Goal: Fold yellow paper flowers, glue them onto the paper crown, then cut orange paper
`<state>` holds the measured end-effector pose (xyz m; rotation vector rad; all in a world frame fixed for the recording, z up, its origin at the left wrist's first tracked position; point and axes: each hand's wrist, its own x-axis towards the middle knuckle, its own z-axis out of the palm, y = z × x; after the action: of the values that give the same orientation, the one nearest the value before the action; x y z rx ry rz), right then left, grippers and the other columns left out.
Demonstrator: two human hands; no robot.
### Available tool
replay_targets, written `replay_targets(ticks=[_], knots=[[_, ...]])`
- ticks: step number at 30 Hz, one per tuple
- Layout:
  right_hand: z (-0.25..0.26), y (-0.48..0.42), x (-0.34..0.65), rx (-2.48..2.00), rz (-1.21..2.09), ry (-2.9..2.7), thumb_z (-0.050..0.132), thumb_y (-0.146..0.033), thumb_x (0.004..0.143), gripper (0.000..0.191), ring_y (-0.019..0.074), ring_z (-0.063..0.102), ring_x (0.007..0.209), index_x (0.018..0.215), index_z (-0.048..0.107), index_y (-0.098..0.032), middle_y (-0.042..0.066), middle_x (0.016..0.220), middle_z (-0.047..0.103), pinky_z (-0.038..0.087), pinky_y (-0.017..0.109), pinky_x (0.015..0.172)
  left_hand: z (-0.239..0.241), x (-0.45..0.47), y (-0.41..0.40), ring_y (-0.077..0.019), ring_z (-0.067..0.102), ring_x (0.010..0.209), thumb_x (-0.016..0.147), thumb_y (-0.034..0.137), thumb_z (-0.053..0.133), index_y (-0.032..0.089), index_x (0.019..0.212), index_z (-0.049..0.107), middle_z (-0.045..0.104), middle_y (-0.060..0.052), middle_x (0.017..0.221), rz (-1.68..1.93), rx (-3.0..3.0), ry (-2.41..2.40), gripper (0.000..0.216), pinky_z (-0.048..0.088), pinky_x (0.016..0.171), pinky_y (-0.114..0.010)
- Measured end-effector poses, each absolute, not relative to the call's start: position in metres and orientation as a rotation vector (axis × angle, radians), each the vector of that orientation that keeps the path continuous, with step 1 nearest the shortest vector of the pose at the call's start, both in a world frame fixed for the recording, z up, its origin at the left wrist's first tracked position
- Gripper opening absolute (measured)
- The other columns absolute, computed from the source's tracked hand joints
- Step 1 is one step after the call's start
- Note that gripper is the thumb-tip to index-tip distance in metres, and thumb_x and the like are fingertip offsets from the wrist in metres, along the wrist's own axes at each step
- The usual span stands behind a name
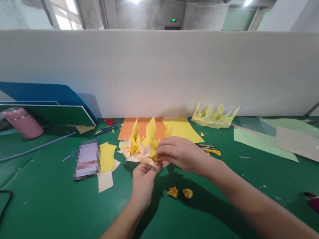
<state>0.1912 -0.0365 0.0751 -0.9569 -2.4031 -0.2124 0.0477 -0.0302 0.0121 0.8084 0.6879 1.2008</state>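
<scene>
Left hand [144, 180] pinches the folded paper piece [140, 147] from below; right hand [184, 154], fingers nearly closed, grips its near side; light pressure should best spare its folds.

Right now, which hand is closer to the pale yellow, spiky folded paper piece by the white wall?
Right. The right hand is left of and in front of the pale yellow, spiky folded paper piece; the left hand is farther to its left.
</scene>
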Motion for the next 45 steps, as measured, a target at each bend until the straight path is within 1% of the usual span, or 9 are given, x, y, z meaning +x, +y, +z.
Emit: replay_targets(ticks=[9,16,22,26,30,33,36,40,45], knots=[[0.074,-0.038,0.192,-0.916,-0.213,-2.378,0.046,-0.014,0.09,0.018,0.018,0.059,0.076,0.086,0.064,-0.014,0.01,0.083,0.066,0.048,0.029,0.068,0.014,0.047,-0.033,-0.0127,0.062,0.06,0.05,0.029,0.084,0.014,0.067,0.071,0.072,-0.002,0.067,1.207,0.838,0.673,0.026,0.05,0.06,-0.023],[0.076,-0.042,0.197,-0.937,-0.129,-2.305,0.048,-0.017,0.091,0.017,0.0185,0.062,0.088,0.099,0.064,-0.017,0.009,0.095,0.067,0.051,0.031,0.075,0.013,0.049,-0.028,-0.0147,0.067,0.075,0.048,0.025,0.086,0.018,0.076,0.07,0.074,0.0,0.079,1.267,0.697,0.579,0.033,0.051,0.075,-0.026],[0.072,-0.061,0.215,-1.092,-0.14,-2.059,0.047,-0.015,0.091,0.017,0.0183,0.062,0.087,0.099,0.061,-0.02,0.007,0.093,0.067,0.05,0.032,0.077,0.015,0.046,-0.026,-0.0224,0.06,0.11,0.052,0.018,0.083,0.02,0.1,0.066,0.071,-0.006,0.107,1.305,0.768,0.54,0.051,0.042,0.098,-0.033],[0.056,-0.069,0.225,-1.317,-0.002,-1.968,0.052,-0.014,0.085,0.016,0.0203,0.062,0.082,0.098,0.056,-0.021,0.007,0.092,0.065,0.051,0.035,0.074,0.012,0.045,-0.028,-0.0247,0.057,0.114,0.05,0.018,0.085,0.022,0.106,0.063,0.069,-0.007,0.112,1.286,0.807,0.575,0.06,0.042,0.098,-0.036],[0.042,-0.069,0.225,-1.422,0.136,-1.976,0.058,-0.016,0.078,0.029,0.0245,0.06,0.095,0.105,0.052,-0.022,0.009,0.105,0.061,0.049,0.042,0.082,0.012,0.045,-0.029,-0.0225,0.057,0.114,0.053,0.019,0.084,0.024,0.108,0.062,0.068,-0.006,0.116,1.315,0.84,0.55,0.06,0.043,0.097,-0.034],[0.039,-0.068,0.221,-1.425,0.173,-1.989,0.061,-0.019,0.076,0.033,0.0263,0.057,0.102,0.107,0.05,-0.022,0.01,0.109,0.06,0.047,0.044,0.086,0.014,0.045,-0.028,-0.0199,0.062,0.105,0.056,0.021,0.084,0.024,0.104,0.063,0.07,-0.004,0.11,1.309,0.819,0.524,0.053,0.048,0.09,-0.031],[0.039,-0.067,0.219,-1.433,0.204,-1.967,0.061,-0.018,0.077,0.034,0.0248,0.058,0.099,0.108,0.049,-0.021,0.01,0.108,0.06,0.048,0.043,0.084,0.016,0.045,-0.027,-0.0173,0.067,0.091,0.054,0.023,0.085,0.022,0.093,0.065,0.073,-0.002,0.096,1.313,0.764,0.526,0.043,0.051,0.081,-0.029],[0.039,-0.068,0.215,-1.426,0.252,-1.973,0.058,-0.017,0.078,0.034,0.0225,0.06,0.092,0.111,0.049,-0.02,0.01,0.109,0.06,0.05,0.041,0.081,0.017,0.045,-0.028,-0.0157,0.067,0.084,0.05,0.017,0.085,0.019,0.081,0.067,0.074,-0.001,0.083,1.334,0.792,0.586,0.035,0.05,0.081,-0.026],[0.038,-0.075,0.212,-1.396,0.366,-1.992,0.05,-0.018,0.084,0.038,0.0206,0.061,0.092,0.121,0.046,-0.022,0.009,0.113,0.061,0.051,0.04,0.081,0.014,0.046,-0.029,-0.0195,0.065,0.094,0.05,0.012,0.082,0.022,0.08,0.067,0.074,-0.002,0.083,1.382,0.872,0.679,0.034,0.046,0.09,-0.031]])
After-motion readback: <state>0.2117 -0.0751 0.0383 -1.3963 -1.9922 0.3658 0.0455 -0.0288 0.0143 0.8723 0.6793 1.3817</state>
